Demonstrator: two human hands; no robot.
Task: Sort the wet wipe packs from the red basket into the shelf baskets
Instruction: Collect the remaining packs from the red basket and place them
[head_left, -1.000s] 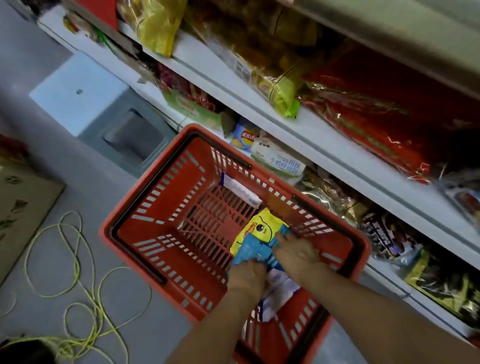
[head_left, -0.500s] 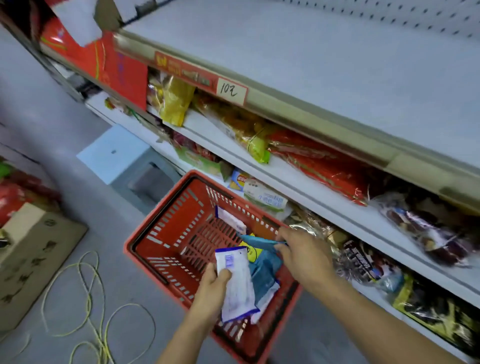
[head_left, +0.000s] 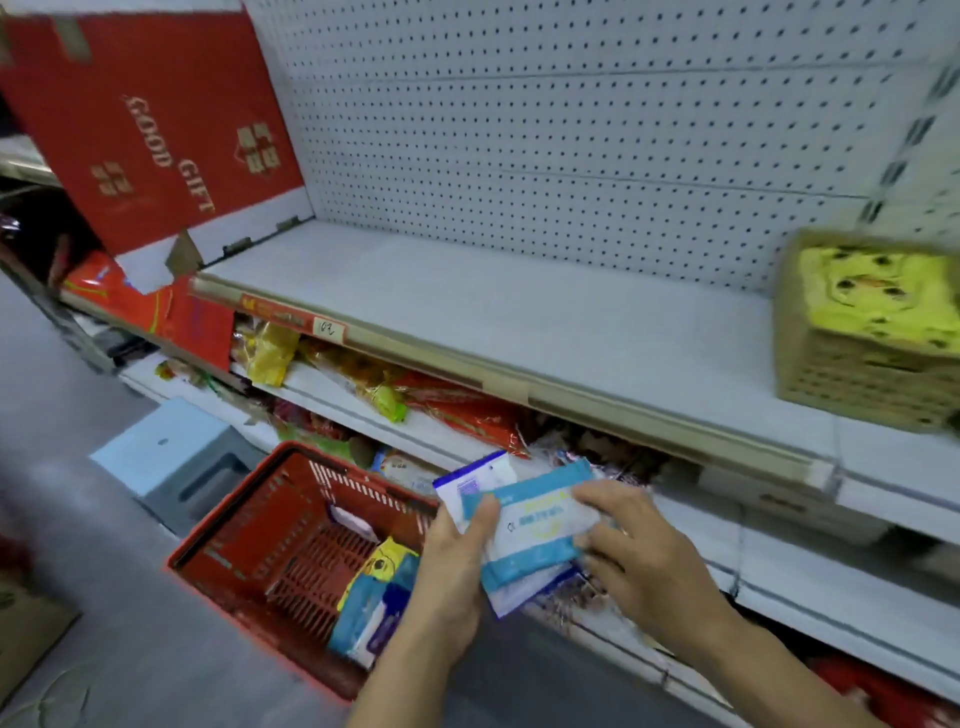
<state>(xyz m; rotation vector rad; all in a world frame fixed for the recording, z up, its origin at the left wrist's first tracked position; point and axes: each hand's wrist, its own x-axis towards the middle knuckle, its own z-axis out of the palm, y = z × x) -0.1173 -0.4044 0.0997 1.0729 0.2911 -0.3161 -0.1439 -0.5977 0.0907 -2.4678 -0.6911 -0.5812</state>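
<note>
Fingers: left hand (head_left: 452, 566) pinches two stacked packs, thumb across the front; right hand (head_left: 644, 556) grips the blue pack (head_left: 535, 525) by its right end.
Packs: blue pack in front, white pack (head_left: 470, 480) behind, both held at lower centre.
Red basket (head_left: 218, 535): lower left; more packs (head_left: 374, 597) lie inside.
Shelf basket (head_left: 852, 384): right edge, holds yellow packs (head_left: 872, 296); blurred.
Step, judged: split the stack. Right hand slides the blue pack free while the left hand keeps the white pack firm.
Edges: shelf lip (head_left: 597, 410) runs just above the hands; swing outward before lifting.
Room: wide shelf (head_left: 493, 312) surface lies between red box (head_left: 145, 130), upper left, and shelf basket.
</note>
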